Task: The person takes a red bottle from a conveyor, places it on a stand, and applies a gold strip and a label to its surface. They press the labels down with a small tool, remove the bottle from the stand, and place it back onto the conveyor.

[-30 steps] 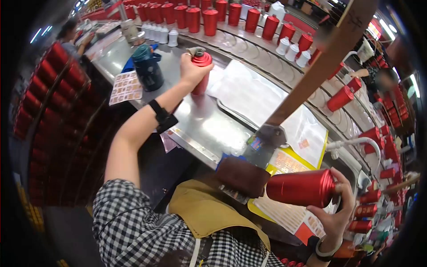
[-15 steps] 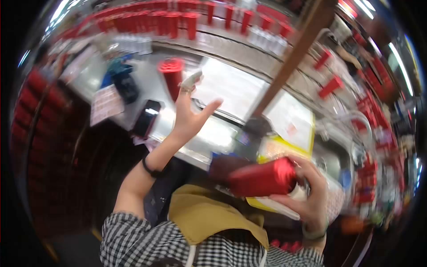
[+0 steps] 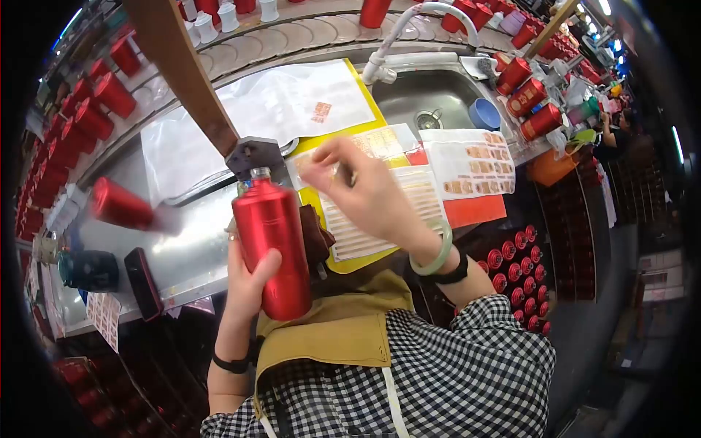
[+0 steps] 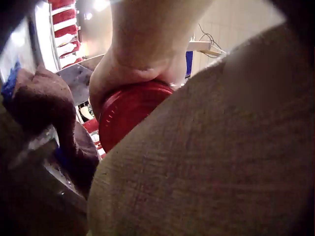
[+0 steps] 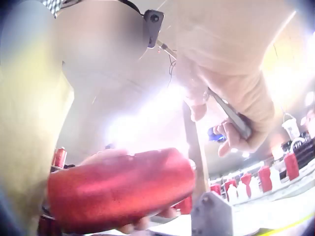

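My left hand (image 3: 244, 285) grips a shiny red metal bottle (image 3: 274, 241) by its side, thumb across the front. The bottle stands nearly upright before the apron, its silver neck at the top; the left wrist view shows its round base (image 4: 133, 108). Beside it my right hand (image 3: 365, 197) is raised over printed sheets (image 3: 387, 212), fingers curled. In the right wrist view, the right hand holds a thin grey metal tool (image 5: 231, 113); its exact kind I cannot tell. A dark brown cloth (image 3: 315, 233) lies behind the held bottle.
Another red bottle (image 3: 120, 203) is at the left of the steel counter, near a phone (image 3: 144, 283) and dark teal cup (image 3: 87, 270). A wooden post (image 3: 182, 73) crosses the workspace. White paper (image 3: 292, 102), a sink (image 3: 431, 98) and a sticker sheet (image 3: 467, 164) lie beyond.
The left hand has let go of the bottle at left and now grips the one the right hand held. The right hand has moved over the sheets. The head view has turned right.
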{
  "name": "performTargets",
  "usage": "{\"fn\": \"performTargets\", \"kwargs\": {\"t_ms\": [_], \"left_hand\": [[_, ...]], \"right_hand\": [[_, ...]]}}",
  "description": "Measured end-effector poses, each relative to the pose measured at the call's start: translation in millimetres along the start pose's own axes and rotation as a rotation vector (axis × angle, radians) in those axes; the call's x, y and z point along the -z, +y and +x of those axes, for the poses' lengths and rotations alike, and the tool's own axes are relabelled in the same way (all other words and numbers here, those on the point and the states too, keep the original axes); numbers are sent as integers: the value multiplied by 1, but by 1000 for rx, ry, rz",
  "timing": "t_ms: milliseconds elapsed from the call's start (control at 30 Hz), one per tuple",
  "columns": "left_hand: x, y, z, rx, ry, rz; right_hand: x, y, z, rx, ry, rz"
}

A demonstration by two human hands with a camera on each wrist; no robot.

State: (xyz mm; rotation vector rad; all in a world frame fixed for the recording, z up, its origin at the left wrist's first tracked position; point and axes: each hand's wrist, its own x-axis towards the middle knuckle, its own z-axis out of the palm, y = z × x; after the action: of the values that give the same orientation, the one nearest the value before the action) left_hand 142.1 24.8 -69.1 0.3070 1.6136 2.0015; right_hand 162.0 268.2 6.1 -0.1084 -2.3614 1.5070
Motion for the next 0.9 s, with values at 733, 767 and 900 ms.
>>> {"fn": "performTargets", "kwargs": {"t_ms": [733, 767, 900], "left_hand": [[-16, 4, 46, -120, 247, 126], [-20, 5, 41, -218, 273, 269], [-18, -6, 33, -282, 208, 457]], "right_hand": [[-36, 63, 9, -46, -245, -9], [-21, 64, 24, -87, -311, -150], [21, 140, 75, 19, -279, -680]]}}
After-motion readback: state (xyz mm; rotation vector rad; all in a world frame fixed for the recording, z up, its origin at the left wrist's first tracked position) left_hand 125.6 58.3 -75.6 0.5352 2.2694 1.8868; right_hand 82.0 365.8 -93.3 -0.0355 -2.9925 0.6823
